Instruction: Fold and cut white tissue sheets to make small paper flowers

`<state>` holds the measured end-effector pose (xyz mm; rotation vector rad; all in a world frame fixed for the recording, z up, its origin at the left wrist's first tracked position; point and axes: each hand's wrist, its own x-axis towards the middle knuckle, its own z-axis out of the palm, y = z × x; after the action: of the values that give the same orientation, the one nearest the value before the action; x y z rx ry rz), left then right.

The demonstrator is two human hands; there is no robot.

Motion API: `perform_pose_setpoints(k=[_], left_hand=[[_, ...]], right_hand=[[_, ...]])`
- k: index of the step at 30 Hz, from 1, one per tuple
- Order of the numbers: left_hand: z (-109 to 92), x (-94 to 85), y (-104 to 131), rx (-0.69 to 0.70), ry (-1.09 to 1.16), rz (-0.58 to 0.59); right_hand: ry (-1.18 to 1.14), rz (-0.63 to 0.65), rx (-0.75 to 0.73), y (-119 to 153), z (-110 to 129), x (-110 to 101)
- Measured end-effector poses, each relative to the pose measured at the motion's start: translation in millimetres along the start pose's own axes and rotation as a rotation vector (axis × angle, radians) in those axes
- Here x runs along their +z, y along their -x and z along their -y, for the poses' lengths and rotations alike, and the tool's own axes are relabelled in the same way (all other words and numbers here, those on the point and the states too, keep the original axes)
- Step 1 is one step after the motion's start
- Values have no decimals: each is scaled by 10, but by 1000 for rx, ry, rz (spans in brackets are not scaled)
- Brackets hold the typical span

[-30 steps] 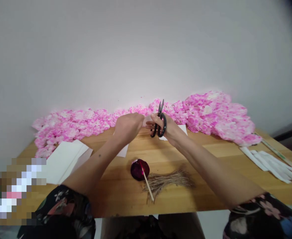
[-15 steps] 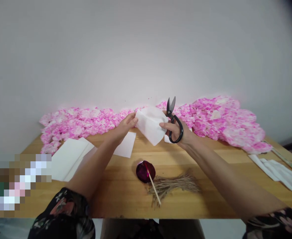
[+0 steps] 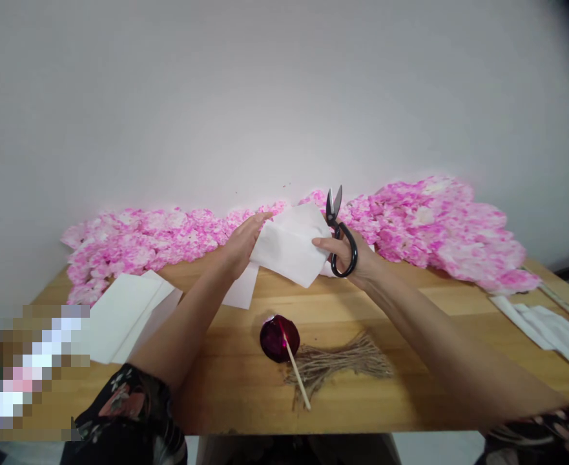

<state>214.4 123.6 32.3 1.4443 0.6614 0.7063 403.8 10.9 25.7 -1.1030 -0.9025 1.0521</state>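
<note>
A white sheet of thin paper (image 3: 291,248) is raised above the table between my hands. My left hand (image 3: 245,242) is at its left edge, with the fingertips partly hidden by the sheet. On the right edge, the thumb of my right hand (image 3: 349,253) presses the paper from the front. That same hand also carries black-handled scissors (image 3: 343,248), their blades upright and parted. Below the sheet stands a small bowl of dark red-purple liquid (image 3: 273,342), with a thin wooden stick (image 3: 298,378) leaning out of it.
A bundle of thin brown twigs (image 3: 345,358) lies beside the bowl. White paper sheets (image 3: 122,313) are stacked at left, and another sheet (image 3: 242,290) lies under my left wrist. Pink-white paper flowers (image 3: 434,226) line the wall. White gloves (image 3: 550,329) lie at right.
The paper has flattened out, and its left part has shifted left and slightly down with my left hand. My right hand and the scissors stay almost in place. The view has shifted slightly.
</note>
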Motion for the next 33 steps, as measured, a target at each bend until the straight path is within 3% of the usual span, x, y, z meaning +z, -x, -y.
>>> perform_pose_setpoints(k=[4, 9, 15, 21, 25, 27, 29, 31, 33], left_hand=[[-25, -33, 6, -100, -12, 76], [-7, 13, 45, 90, -178, -4], [-11, 40, 82, 249, -341, -131], [-78, 7, 104, 226, -358, -85], [-91, -64, 88, 224, -550, -63], [-89, -99, 80, 255, -662, -49], [-87, -111, 80, 299, -724, -57], [-92, -88, 94, 346, -747, -75], [-109, -32, 123, 385, -766, -78]], right_hand=[[91, -17, -26, -50, -55, -77], [150, -11, -69, -73, -54, -79], [99, 85, 0, -42, 0, -146], [69, 50, 53, -42, -139, -296], [25, 33, 113, -4, -158, -306], [79, -5, 73, 19, -111, -302], [258, -139, -32, 51, -32, -305], [532, -309, -205, 95, 56, -310], [756, -350, -385, 142, 116, -301]])
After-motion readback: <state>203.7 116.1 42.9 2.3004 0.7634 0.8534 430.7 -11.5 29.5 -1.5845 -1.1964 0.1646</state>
